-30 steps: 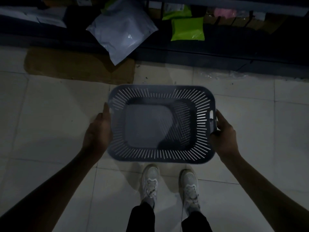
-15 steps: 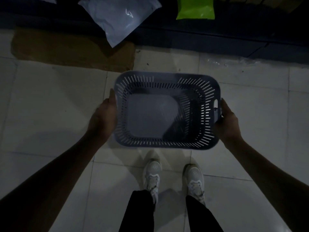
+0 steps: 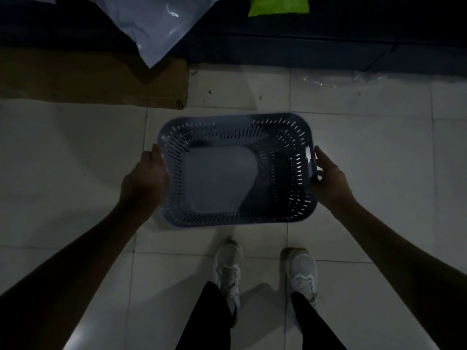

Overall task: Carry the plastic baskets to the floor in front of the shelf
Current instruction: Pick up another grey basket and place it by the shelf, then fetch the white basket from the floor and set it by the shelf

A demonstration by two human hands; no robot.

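Note:
A grey plastic basket (image 3: pixel 219 180) with slotted walls is held low over the tiled floor, its open top facing me and nothing inside. My left hand (image 3: pixel 145 180) grips its left rim. My right hand (image 3: pixel 328 180) grips the right rim at the handle slot. The dark bottom shelf (image 3: pixel 278 46) runs across the top of the view, just beyond the basket. Whether the basket touches the floor cannot be told.
A flat piece of brown cardboard (image 3: pixel 88 82) lies on the floor at the upper left. A white plastic mailer (image 3: pixel 156 24) hangs off the shelf edge, and a green packet (image 3: pixel 278 6) lies on the shelf. My two white shoes (image 3: pixel 265 271) stand just behind the basket.
The basket has gone down and away from me toward the floor in front of the shelf, and looks smaller. Both hands kept their grip. The view has tilted further down.

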